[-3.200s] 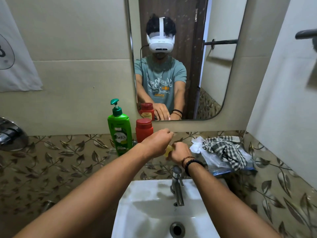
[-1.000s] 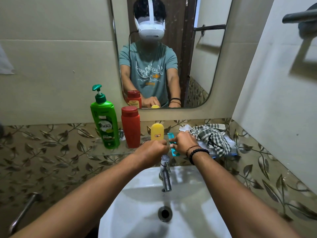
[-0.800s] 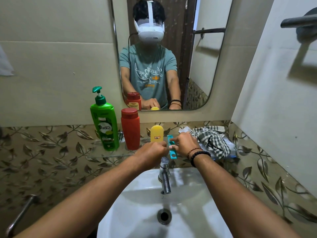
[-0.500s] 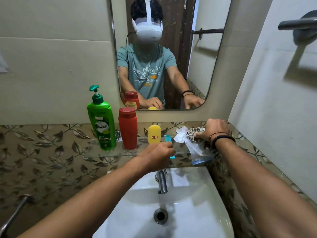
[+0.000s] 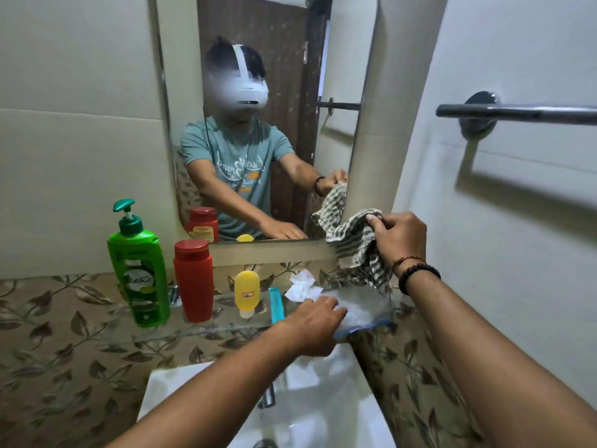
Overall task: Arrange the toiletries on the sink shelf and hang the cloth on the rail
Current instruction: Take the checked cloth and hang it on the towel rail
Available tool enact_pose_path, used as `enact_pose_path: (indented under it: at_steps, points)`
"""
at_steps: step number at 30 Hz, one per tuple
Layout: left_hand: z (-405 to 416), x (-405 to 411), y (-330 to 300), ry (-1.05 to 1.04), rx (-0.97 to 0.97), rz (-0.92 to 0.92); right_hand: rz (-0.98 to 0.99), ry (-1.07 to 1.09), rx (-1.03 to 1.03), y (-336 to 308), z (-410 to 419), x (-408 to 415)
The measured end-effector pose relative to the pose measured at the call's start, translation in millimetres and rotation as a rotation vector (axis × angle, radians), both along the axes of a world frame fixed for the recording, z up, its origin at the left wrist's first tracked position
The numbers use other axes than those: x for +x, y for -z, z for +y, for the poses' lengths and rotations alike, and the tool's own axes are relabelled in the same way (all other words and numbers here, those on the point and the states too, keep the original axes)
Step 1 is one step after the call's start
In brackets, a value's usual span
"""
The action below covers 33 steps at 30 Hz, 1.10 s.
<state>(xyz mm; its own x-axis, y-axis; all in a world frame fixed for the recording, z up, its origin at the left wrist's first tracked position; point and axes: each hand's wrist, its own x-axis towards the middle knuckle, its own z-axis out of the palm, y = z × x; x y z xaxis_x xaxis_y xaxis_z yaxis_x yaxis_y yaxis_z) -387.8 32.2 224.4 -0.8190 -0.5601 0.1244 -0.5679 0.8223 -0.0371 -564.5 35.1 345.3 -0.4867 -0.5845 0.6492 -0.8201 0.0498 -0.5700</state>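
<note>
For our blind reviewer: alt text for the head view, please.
Right hand lifts a checked cloth toward the rail; left hand rests on a plastic bag on the glass shelf.

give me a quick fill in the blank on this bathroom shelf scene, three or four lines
1. The right hand holds up the checked ____.
2. The red bottle stands between the green pump bottle and the small ____ tube.
3. The left hand rests on the clear plastic ____ at the right end of the glass shelf.
4. The towel rail has ____ hanging on it.

Missing words: cloth; yellow; bag; nothing
</note>
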Motion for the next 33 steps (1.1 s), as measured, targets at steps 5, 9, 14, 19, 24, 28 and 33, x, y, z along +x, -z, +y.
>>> enact_pose_path:
  at_steps: [5, 9, 14, 19, 24, 28, 33]
  points:
    - [-5.3, -14.6, -29.9, -0.176, 0.238, 0.604, -0.102, -0.100, -0.260, -44.9, 31.7, 8.1]
    - [-11.2, -11.0, -91.8, -0.147, 0.505, 1.175, -0.084, -0.121, -0.315, -78.3, 58.6, 18.4]
    - [6.5, 3.3, -152.5, 0.201, 0.272, 1.139, -0.013, -0.020, -0.291, -111.8, 93.8, 33.0]
    - [32.4, 11.4, -194.4, 0.385, 0.159, 1.089, -0.072, 0.089, -0.255, -126.6, 126.1, 50.6]
    - [58.6, 2.1, -219.1, 0.318, 0.385, 1.156, -0.153, 0.056, -0.210, -130.1, 162.2, 61.4]
    - [67.6, -9.0, -240.1, 0.255, 0.577, 1.263, -0.113, -0.095, -0.109, -134.2, 190.9, 70.3]
    - [79.5, -16.2, -257.3, 0.222, 0.542, 1.263, 0.100, -0.045, -0.024, -143.9, 207.9, 72.3]
